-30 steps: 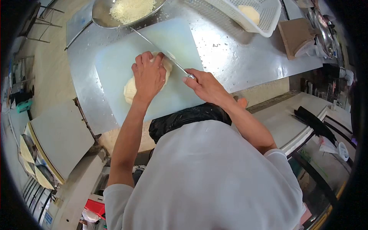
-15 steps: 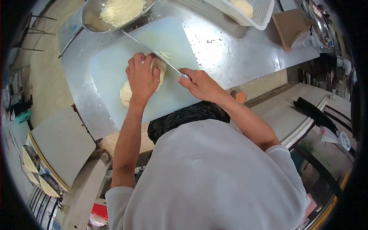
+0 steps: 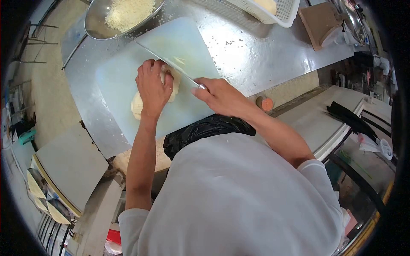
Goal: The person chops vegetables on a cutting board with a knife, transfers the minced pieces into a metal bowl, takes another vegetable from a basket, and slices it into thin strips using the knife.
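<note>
On a pale cutting board [image 3: 113, 79] lies a cream-coloured, sliced-looking chunk of food [image 3: 136, 106]; its exact kind I cannot tell. My left hand [image 3: 153, 87] presses on top of it with curled fingers, hiding much of it. My right hand [image 3: 222, 96] is closed round the handle of a long knife [image 3: 165, 61]. The blade slants up and left across the board, along the chunk's far edge and close to my left fingertips. A few thin pale strips [image 3: 179, 60] lie just beyond the blade.
A metal bowl [image 3: 95, 27] of finely cut pale food [image 3: 130, 15] stands at the far left of the steel table [image 3: 239, 55]. At the back are a white perforated basket [image 3: 287, 21] and a brown block-like object [image 3: 318, 25]. Black plastic [image 3: 205, 130] hangs at the near edge.
The view has shifted a little, so the board and bowl sit slightly further left. Both hands keep their hold, and the knife stays at the chunk's edge.
</note>
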Demonstrator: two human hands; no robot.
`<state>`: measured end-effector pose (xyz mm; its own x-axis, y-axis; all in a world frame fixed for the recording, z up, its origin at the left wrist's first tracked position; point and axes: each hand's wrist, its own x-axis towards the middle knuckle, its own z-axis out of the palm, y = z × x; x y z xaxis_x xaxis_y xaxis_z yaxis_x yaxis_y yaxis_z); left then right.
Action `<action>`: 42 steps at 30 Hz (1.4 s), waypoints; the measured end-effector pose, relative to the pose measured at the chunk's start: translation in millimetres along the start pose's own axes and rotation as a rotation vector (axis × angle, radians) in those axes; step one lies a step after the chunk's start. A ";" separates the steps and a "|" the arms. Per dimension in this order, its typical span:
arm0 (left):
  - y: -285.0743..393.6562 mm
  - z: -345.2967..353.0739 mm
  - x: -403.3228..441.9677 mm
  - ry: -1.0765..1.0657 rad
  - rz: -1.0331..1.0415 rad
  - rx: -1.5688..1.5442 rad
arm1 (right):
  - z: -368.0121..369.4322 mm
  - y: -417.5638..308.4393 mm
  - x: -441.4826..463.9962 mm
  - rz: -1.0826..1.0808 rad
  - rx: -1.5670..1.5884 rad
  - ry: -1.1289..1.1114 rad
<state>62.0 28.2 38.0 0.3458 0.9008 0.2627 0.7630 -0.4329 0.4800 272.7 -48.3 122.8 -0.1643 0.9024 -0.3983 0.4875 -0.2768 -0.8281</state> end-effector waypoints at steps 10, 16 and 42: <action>-1.0 -4.2 -2.6 -0.054 -0.036 -0.088 | 2.4 3.7 9.0 0.049 -0.015 -0.053; 3.9 -18.0 -16.0 -0.067 -0.015 0.040 | 2.3 7.8 16.9 0.089 -0.012 -0.069; -1.6 -10.9 -11.6 -0.014 -0.035 -0.008 | 11.0 1.6 14.0 -0.014 -0.046 -0.078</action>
<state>50.8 18.0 43.3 0.3261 0.9158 0.2342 0.7706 -0.4011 0.4952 261.7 -39.8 111.6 -0.2364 0.8772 -0.4180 0.5236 -0.2474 -0.8153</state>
